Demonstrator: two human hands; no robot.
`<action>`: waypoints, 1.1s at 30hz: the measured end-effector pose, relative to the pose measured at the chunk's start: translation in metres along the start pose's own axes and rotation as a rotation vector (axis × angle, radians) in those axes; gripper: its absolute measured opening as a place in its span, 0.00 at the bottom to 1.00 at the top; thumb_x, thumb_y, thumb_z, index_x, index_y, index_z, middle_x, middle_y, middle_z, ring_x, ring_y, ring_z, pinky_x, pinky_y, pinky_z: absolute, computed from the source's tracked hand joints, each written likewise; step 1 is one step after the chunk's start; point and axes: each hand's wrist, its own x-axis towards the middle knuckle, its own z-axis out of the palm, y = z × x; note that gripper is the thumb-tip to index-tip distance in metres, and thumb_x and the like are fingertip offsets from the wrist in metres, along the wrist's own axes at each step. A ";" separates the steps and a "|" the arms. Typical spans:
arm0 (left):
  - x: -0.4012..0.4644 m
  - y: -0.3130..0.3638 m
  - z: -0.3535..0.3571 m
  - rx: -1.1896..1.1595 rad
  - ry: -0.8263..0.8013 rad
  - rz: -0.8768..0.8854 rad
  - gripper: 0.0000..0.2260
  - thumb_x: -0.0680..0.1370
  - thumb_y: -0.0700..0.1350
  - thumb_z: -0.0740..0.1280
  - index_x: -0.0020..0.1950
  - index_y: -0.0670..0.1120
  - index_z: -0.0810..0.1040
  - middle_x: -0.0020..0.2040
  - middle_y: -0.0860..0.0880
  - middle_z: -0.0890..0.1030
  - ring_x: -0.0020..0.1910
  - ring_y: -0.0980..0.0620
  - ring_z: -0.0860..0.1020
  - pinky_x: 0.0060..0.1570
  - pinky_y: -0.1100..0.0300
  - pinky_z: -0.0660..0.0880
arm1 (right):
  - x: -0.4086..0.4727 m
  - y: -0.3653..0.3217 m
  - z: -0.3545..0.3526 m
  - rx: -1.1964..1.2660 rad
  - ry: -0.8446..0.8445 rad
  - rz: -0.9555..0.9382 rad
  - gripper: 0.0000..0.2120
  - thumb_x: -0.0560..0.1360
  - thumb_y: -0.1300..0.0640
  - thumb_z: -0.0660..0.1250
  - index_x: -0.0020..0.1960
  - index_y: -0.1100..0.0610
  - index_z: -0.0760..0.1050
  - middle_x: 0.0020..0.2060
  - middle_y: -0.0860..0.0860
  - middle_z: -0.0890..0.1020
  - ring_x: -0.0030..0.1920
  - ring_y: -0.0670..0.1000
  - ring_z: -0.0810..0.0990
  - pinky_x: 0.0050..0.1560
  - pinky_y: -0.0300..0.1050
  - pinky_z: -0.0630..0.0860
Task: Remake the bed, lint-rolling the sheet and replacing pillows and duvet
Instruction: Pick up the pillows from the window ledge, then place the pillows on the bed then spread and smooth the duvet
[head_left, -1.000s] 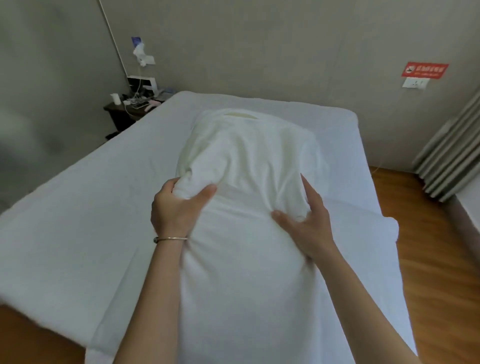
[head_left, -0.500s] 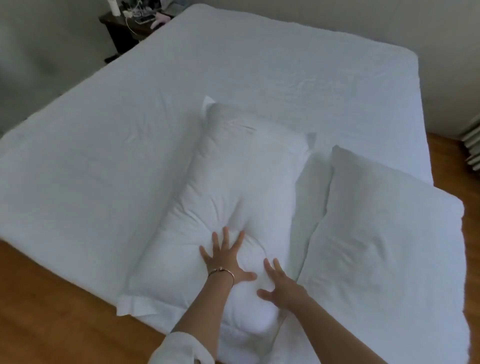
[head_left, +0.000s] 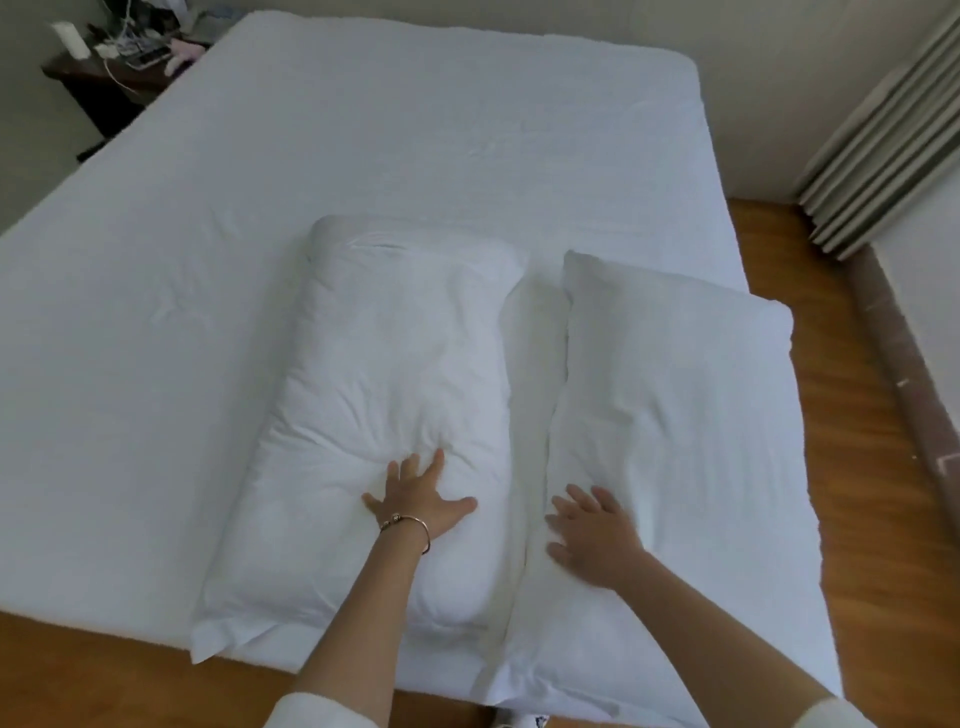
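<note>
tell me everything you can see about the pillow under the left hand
The left pillow is a plump white oblong in a wrinkled, cotton-looking case with a flat flange at its near corner. It lies on the sheet at the bed's near edge, beside the right pillow. The left hand presses it, fingers spread, denting it.

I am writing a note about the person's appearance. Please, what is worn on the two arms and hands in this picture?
The left hand has a thin metal bangle with a small bead at the wrist. The right hand wears no ring or bracelet that I can see. Both forearms are bare, and white sleeves pushed up the arms show at the bottom edge. No gloves, no watch.
</note>
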 end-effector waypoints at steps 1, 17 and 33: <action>-0.007 0.017 -0.004 -0.085 -0.038 0.057 0.35 0.71 0.67 0.65 0.76 0.61 0.59 0.77 0.53 0.58 0.75 0.49 0.59 0.72 0.44 0.57 | -0.016 0.009 0.001 0.077 0.015 -0.019 0.29 0.79 0.38 0.45 0.76 0.47 0.61 0.78 0.46 0.58 0.79 0.49 0.49 0.76 0.50 0.43; -0.409 0.368 0.089 -0.502 -0.182 1.305 0.07 0.80 0.50 0.63 0.55 0.55 0.78 0.48 0.56 0.83 0.50 0.59 0.80 0.49 0.65 0.75 | -0.523 0.129 0.062 1.247 1.334 0.764 0.14 0.80 0.52 0.64 0.64 0.48 0.73 0.48 0.47 0.83 0.46 0.46 0.83 0.48 0.37 0.80; -0.902 0.371 0.455 0.052 -0.919 2.019 0.09 0.79 0.50 0.65 0.56 0.51 0.79 0.45 0.55 0.82 0.47 0.57 0.80 0.43 0.67 0.71 | -0.981 -0.042 0.337 1.236 1.977 1.690 0.10 0.81 0.52 0.61 0.54 0.53 0.80 0.40 0.49 0.85 0.36 0.49 0.83 0.48 0.43 0.79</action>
